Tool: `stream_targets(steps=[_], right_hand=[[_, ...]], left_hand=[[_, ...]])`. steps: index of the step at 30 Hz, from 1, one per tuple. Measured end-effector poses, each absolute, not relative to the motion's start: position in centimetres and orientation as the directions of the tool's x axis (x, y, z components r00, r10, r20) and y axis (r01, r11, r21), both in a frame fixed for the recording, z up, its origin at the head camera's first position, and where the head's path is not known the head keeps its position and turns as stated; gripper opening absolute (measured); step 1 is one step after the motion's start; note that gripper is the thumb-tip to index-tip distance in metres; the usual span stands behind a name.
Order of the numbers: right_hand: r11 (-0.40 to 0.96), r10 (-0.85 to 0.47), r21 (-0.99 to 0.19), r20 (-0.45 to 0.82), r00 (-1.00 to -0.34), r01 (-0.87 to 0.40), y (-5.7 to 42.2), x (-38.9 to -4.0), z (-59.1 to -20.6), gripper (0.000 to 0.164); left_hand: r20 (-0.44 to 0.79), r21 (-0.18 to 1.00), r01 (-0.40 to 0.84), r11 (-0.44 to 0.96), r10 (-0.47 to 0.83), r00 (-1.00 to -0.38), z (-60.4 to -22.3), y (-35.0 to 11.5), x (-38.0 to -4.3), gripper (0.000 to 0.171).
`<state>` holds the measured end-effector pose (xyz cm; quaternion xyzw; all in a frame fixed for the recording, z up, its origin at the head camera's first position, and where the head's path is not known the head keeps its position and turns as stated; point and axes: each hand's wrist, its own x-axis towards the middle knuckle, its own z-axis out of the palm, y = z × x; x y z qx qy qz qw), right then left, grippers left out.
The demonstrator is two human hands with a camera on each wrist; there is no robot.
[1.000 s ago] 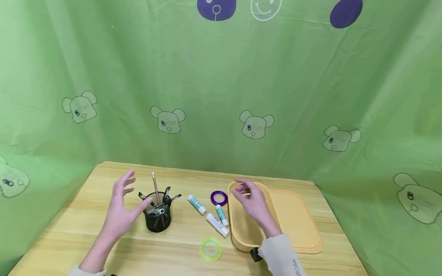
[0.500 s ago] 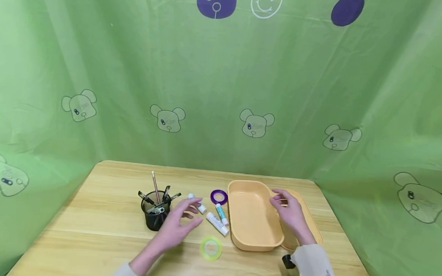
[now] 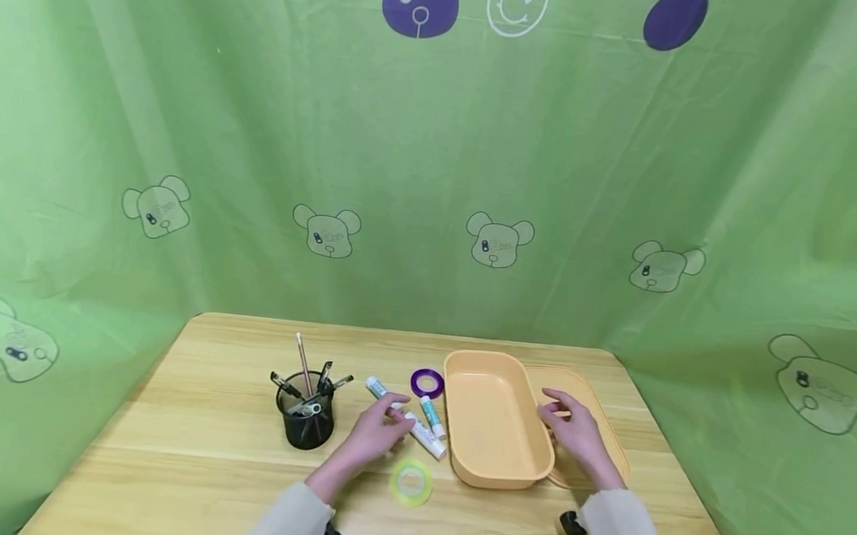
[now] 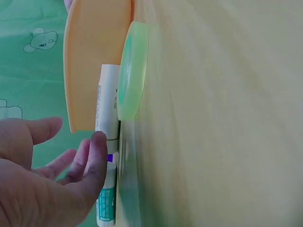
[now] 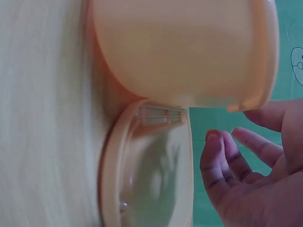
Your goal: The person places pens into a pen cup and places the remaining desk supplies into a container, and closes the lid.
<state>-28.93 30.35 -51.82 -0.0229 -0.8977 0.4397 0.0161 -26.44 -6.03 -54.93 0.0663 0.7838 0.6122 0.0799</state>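
My left hand [image 3: 374,436] hovers over the glue sticks, fingers loosely bent. In the left wrist view, its fingertips are right beside a white glue stick [image 4: 108,101]; a teal-labelled glue stick [image 4: 107,203] lies beyond. In the head view, a small teal glue stick [image 3: 432,417] lies near the white one, while another glue stick [image 3: 376,386] is partly hidden by the fingers. My right hand [image 3: 578,432] is at the right side of an orange box [image 3: 494,418], above its lid [image 3: 584,384]. In the right wrist view, the thumb overlaps the box rim, and the other fingers hang loosely bent.
A black mesh pen cup [image 3: 308,430] holding several pens and a pencil stands at left. Purple tape [image 3: 416,378] lies behind the glue sticks, and yellow-green tape [image 3: 397,483] in front of them. A green curtain [image 3: 405,298] surrounds the wooden table [image 3: 198,449].
My left hand has moved right, from beside the pen cup to the glue sticks. My right hand has gone from over the box to its right side, above the lid.
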Motion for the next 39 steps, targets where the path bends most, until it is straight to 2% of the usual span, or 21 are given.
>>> stream_targets(steps=[10,17,28,39], right_hand=[[0.601,0.042,-0.799,0.018,-0.999,0.011,30.2,-29.1,-52.4,0.047],[0.572,0.052,-0.82,0.016,-0.999,0.017,30.0,-28.9,-52.5,0.045],[0.554,0.056,-0.832,0.009,-0.998,0.024,29.9,-28.7,-52.5,0.045],[0.557,0.064,-0.83,0.018,-0.998,0.021,29.8,-28.9,-52.5,0.042]], left_hand=[[-0.038,0.916,0.026,0.399,0.153,-0.988,-55.3,-4.3,-27.4,0.044],[0.027,0.826,0.098,0.555,0.134,-0.991,-55.4,-3.4,-27.6,0.036],[0.046,0.808,0.118,0.577,0.137,-0.989,-55.4,-3.3,-27.8,0.024],[0.038,0.853,0.084,0.515,0.099,-0.994,-55.2,-3.5,-28.0,0.031]])
